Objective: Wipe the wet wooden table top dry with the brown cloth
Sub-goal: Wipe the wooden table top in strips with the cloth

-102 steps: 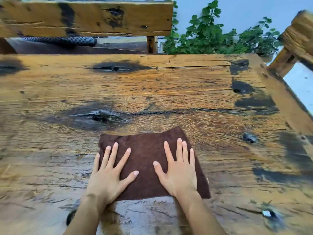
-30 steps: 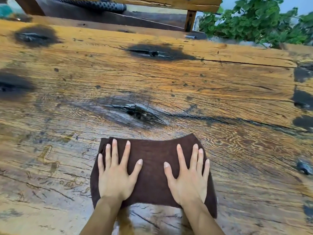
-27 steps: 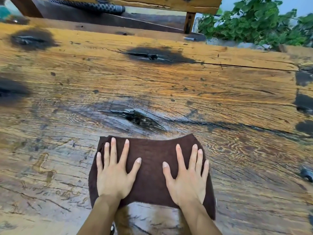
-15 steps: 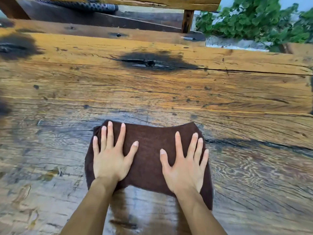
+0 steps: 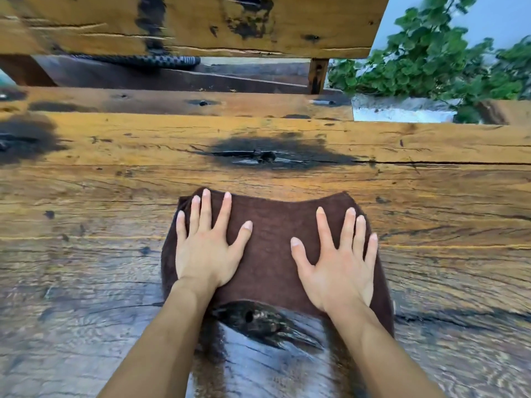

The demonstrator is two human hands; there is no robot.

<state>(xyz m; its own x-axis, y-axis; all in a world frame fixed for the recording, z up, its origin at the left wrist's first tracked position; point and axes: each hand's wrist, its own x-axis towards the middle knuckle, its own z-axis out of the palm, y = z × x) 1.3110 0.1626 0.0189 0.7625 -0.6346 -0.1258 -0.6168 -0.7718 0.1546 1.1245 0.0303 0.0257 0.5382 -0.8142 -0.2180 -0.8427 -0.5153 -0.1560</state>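
The left hand (image 5: 205,254) lay flat with fingers spread on the left half of the brown cloth (image 5: 273,248), gripping nothing. The cloth rested on the wooden table top (image 5: 86,202), whose near part shone wet around a dark knot (image 5: 258,320) just below the cloth's near edge. The right hand (image 5: 339,271) pressed the right half, fingers likewise splayed. Green plants (image 5: 431,61) stood beyond the far right edge.

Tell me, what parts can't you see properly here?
Head view:
- Table top under the brown cloth: covered.
- Cloth under the left hand and right hand: hidden.
- Table's sides: cut off by the frame.
- Plant: blurred.
- Patterned hose: partly behind the bench plank.
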